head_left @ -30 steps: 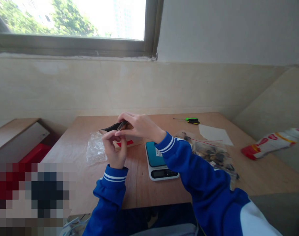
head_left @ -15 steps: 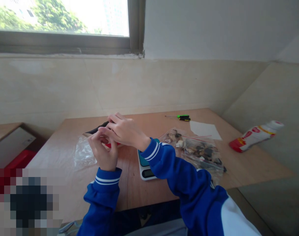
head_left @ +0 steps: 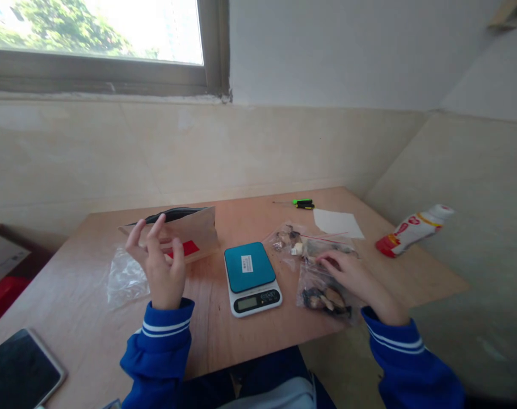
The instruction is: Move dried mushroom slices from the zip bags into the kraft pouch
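Note:
My left hand (head_left: 164, 272) is raised in front of a brown paper pouch (head_left: 205, 233) with a dark open top and a red label. Its fingers are spread and curved, with nothing seen between them. On the right, my right hand (head_left: 360, 278) is over the clear zip bags, thumb and fingers closed at the upper edge of a zip bag (head_left: 326, 295) of dark and tan pieces. Another zip bag (head_left: 286, 236) of similar pieces lies behind it. Between my hands a kitchen scale (head_left: 252, 272) with a teal plate bears only a small white sticker.
A crumpled clear plastic bag (head_left: 124, 278) lies left of the pouch. Two screwdrivers (head_left: 303, 203) and a white sheet of paper (head_left: 339, 222) lie at the back. A red and white bottle (head_left: 413, 230) leans in view at right. A phone (head_left: 22, 369) lies front left.
My right hand has moved from beside my left hand at the pouch across to the zip bags at right, uncovering the scale. My left fingers have spread. The view has shifted right.

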`<state>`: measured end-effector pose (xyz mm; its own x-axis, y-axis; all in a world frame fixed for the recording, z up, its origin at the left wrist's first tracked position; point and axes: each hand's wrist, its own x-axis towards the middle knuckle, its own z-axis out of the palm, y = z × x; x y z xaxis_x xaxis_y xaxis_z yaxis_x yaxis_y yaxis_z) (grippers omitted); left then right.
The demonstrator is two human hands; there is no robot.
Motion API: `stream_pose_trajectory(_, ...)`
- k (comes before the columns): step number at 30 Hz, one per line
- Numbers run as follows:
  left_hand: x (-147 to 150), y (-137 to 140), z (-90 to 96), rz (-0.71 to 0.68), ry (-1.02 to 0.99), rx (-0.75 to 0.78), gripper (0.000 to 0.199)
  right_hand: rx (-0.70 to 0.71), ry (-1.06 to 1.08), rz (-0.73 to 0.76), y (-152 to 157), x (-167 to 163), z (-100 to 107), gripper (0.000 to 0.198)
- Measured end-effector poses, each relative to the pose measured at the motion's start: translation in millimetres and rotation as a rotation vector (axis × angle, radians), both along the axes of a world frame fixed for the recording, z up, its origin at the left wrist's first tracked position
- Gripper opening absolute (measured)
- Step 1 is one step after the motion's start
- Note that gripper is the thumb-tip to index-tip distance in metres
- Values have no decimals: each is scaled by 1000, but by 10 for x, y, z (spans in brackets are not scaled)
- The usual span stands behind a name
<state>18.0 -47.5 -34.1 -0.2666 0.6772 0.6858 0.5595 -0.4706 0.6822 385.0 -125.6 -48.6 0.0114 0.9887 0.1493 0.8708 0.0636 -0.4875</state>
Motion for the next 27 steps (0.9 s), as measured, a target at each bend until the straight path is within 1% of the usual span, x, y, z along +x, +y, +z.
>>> stream_pose_trajectory(1,5,-28,5,9,-22,-15,46,3,-28,-69,-97,186,-204,24)
stream_pose_trajectory(3,33,-110,2,38,-69,-47,43,10,-75,-126,-250,422,-554,25)
stream_pose_trajectory(5,88,-220,-33,25,-115,-90,37,59,-128,-151,-346,502,-788,24)
stream_pose_trajectory(6,124,-283,-64,13,-133,-115,34,87,-152,-157,-374,505,-860,24)
stream_pose_trajectory(8,212,-415,-145,-36,-166,-164,28,139,-180,-169,-398,483,-937,25)
stream_pose_trajectory(11,367,-607,-279,-175,-224,-261,20,181,-118,-228,-398,478,-949,25)
stream_pose_trajectory(13,471,-712,-344,-311,-245,-360,16,151,-28,-259,-405,506,-914,23)
stream_pose_trajectory(15,566,-794,-374,-441,-251,-451,15,86,45,-260,-437,528,-837,20)
stream_pose_trajectory(17,651,-861,-367,-555,-255,-518,16,42,58,-247,-497,506,-706,19)
stream_pose_trajectory(19,733,-925,-329,-689,-267,-590,19,45,30,-240,-578,412,-519,19)
stream_pose_trajectory(21,817,-996,-272,-847,-292,-668,23,74,49,-253,-662,239,-293,21)
stream_pose_trajectory(23,901,-1072,-209,-970,-328,-730,26,71,187,-279,-728,2,-54,25)
stream_pose_trajectory(25,973,-1145,-147,-1027,-362,-767,28,53,341,-281,-762,-277,170,32)
stream_pose_trajectory(27,1020,-1201,-93,-1037,-401,-780,29,90,423,-216,-754,-575,347,35)
